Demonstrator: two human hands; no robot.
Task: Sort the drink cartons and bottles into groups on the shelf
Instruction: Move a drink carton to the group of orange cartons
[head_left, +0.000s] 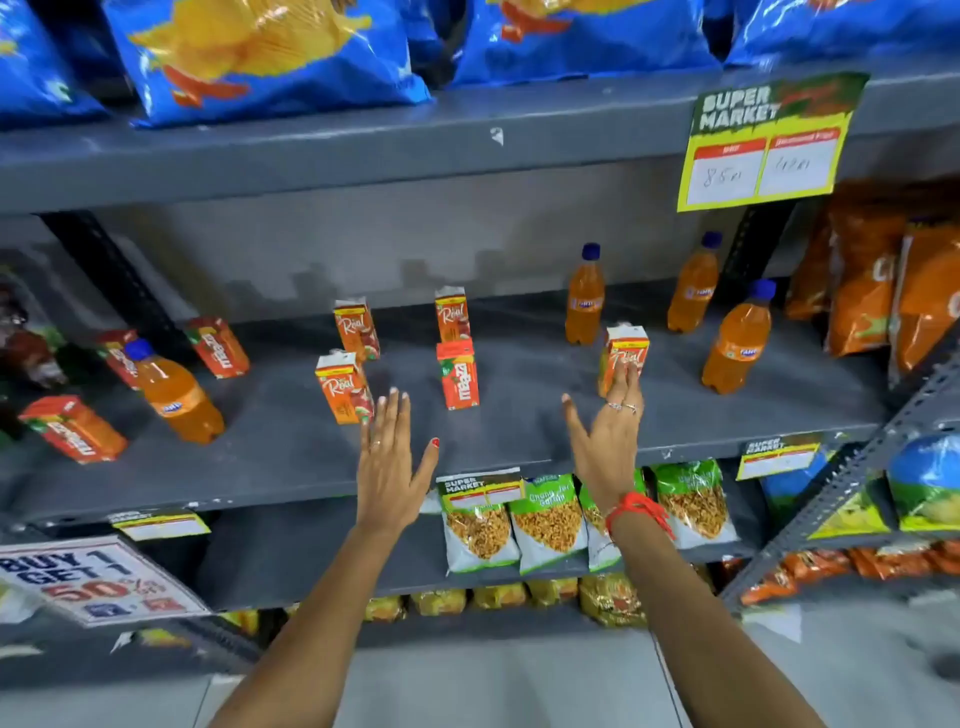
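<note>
On the grey middle shelf (291, 447) stand scattered drinks. Orange Real cartons are at centre left (343, 387), behind it (357, 328), at the back centre (453, 313) and at the right (623, 353). A red Maaza carton (459, 374) stands in the middle, and others are at the left (218, 347) and lying at far left (72, 428). Orange soda bottles with blue caps stand at the left (176, 397) and right (585, 301), (694, 288), (737, 343). My left hand (389, 457) is open beside the front Real carton. My right hand (610, 431) is open, fingertips touching the right Real carton.
Blue crisp bags (260, 57) fill the shelf above, with a yellow price sign (769, 145) hanging from its edge. Orange snack bags (872, 280) stand at the right end. Green-and-white snack packets (550, 519) sit on the shelf below. A promotion sign (93, 577) hangs lower left.
</note>
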